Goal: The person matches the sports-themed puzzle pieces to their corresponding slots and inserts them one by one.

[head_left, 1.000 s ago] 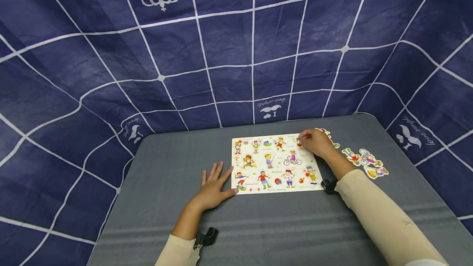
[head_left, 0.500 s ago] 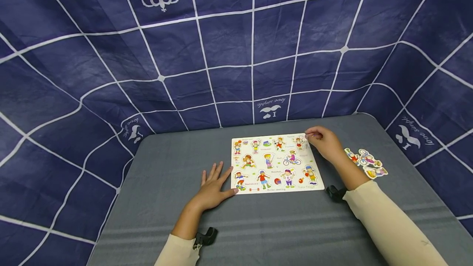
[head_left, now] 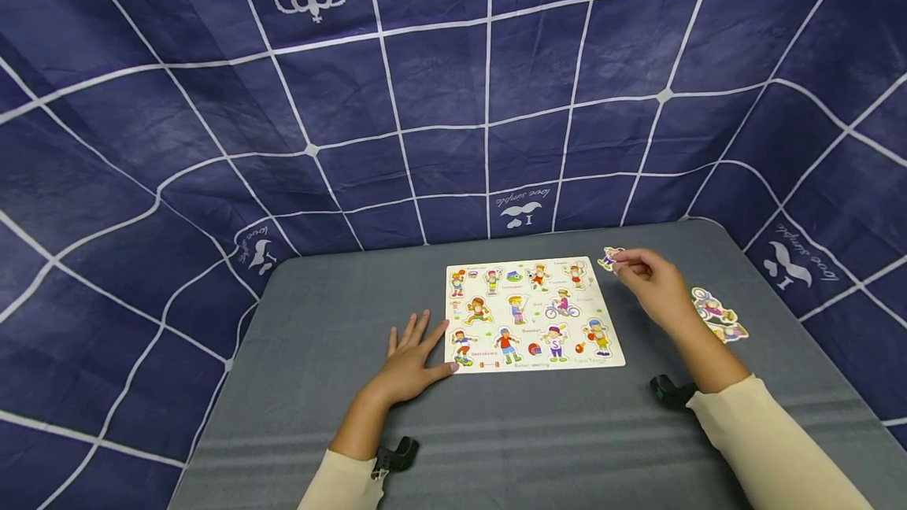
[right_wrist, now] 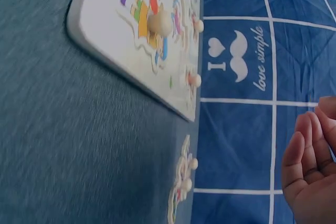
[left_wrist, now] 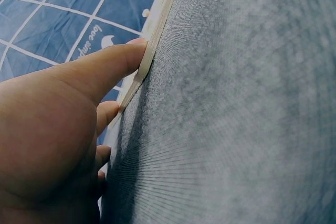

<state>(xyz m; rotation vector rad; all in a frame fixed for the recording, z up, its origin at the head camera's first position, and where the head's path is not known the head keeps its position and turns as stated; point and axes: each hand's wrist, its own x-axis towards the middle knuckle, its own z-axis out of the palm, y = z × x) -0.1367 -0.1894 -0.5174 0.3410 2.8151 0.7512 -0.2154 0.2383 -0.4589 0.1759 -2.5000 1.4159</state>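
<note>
— How far along is the work?

— The right hand [head_left: 655, 282] pinches one puzzle piece [head_left: 609, 258] just off the puzzle board [head_left: 533, 313]; three loose pieces [head_left: 716, 313] lie aside. Most remain seated.

— The left hand [head_left: 409, 364]?

— Fingers spread flat, steadying the board's edge.

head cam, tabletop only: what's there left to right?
Left hand flat by the board's left edge → puzzle board → small puzzle piece pinched in the right hand → loose puzzle pieces on the grey table.
</note>
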